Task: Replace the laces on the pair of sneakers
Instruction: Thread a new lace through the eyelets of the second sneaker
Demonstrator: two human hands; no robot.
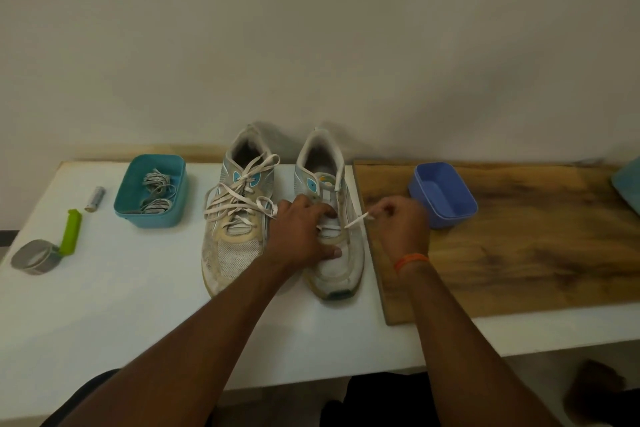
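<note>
While both arms reach up from the bottom of the frame, the two hands meet at the right sneaker (334, 218) in the middle of the picture. The left hand (300, 231) lies on top of this shoe. Its thumb presses the toe, and its fingers curl down onto the tongue, so it holds the shoe still. The right hand (401, 224) sits just beside the shoe, on its right side. It pinches the tip of a white lace (356, 220). The lace runs from the low eyelets out to the right and a bit up. So the pull, I think, goes sideways, away from the shoe, and the right hand is the one to do it. The shoe is long from near to far, with its toe close to the person and its heel by the wall.

Both shoes look soft, white and a bit dirty, with mesh toes. The left sneaker (237, 218) has flat laces, loose and floppy. Both stand on a smooth white counter (121, 305). A brown wooden board (519, 253) lies at the right, with an empty blue box (442, 194) on it. In the left of the frame, a teal box (150, 191) holds gray, stringy laces (157, 194).
</note>
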